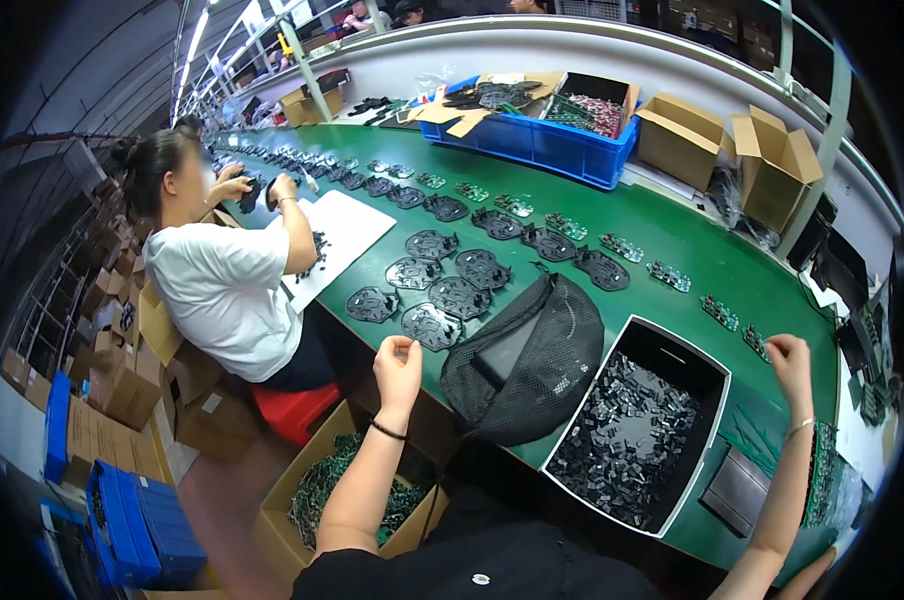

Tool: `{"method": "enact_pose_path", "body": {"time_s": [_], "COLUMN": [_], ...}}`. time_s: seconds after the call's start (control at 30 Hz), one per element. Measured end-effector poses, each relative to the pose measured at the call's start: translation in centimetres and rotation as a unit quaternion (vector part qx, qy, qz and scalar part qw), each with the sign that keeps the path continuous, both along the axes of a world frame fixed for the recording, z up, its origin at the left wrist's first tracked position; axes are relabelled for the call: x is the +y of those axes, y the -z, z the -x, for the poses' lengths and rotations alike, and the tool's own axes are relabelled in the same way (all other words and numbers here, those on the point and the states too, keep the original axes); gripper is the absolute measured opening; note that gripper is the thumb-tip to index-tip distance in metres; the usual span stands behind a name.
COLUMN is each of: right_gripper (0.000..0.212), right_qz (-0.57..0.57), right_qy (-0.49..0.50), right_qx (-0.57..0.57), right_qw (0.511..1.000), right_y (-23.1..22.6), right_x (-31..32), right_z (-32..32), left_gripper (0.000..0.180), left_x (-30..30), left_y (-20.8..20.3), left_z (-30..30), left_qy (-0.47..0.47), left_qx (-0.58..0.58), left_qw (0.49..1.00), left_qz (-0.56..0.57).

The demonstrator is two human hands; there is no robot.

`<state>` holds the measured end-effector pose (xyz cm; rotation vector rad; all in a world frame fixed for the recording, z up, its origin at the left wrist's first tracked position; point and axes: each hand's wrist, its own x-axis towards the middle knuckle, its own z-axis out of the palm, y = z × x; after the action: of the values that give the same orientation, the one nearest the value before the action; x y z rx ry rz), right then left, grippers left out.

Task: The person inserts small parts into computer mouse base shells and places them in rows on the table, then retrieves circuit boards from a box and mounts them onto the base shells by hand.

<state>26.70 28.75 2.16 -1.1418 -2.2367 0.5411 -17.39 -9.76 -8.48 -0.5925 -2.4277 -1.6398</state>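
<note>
Checking: how is the right hand [790, 356] being held?
"It is being pinched narrow beside the end circuit board [755, 343] on the bench [662, 302]; grip cannot be told."
"Left hand [399, 367]?"
"Being pinched likewise near a dark shell [433, 325]; contents cannot be told."

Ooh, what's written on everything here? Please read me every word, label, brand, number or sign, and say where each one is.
I can't quote any; no text is clear enough to read.
Black shirt: small pale emblem, too small.
Cardboard box: white label, too small.
Black mesh bag: pale marks, too blurred.
</note>
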Motion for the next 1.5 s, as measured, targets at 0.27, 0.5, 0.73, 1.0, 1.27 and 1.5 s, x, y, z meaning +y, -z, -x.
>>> {"method": "enact_pose_path", "body": {"time_s": [0.27,0.5,0.73,1.0,1.27,1.5], "right_gripper": [0.019,0.024,0.009,0.012,0.013,0.018], "right_qz": [-0.034,-0.059,-0.03,0.012,0.022,0.104], "right_qy": [-0.386,-0.439,-0.449,-0.437,-0.389,-0.341], "right_qx": [-0.219,-0.347,-0.372,-0.303,-0.277,-0.059], "right_qw": [0.896,0.827,0.812,0.847,0.879,0.933], "right_y": [-3.0,0.3,1.5,2.5,2.2,-0.1], "right_x": [-15.5,-18.1,-18.9,-17.9,-18.1,-17.8], "right_z": [10.1,11.3,10.7,9.4,8.1,5.3], "left_gripper": [0.028,0.028,0.016,0.016,0.025,0.02], "left_x": [3.6,3.1,1.2,0.4,6.7,9.6], "left_y": [-2.2,-2.7,-3.5,-8.8,-9.9,-8.4], "left_z": [-1.5,-0.9,-1.6,-5.6,-14.4,-16.3], "left_qy": [0.082,0.104,0.072,0.175,0.449,0.518], "left_qx": [0.172,0.169,0.231,0.326,0.305,0.282], "left_qw": [0.969,0.937,0.913,0.917,0.84,0.805], "left_qz": [0.158,0.286,0.328,0.146,-0.025,-0.067]}}
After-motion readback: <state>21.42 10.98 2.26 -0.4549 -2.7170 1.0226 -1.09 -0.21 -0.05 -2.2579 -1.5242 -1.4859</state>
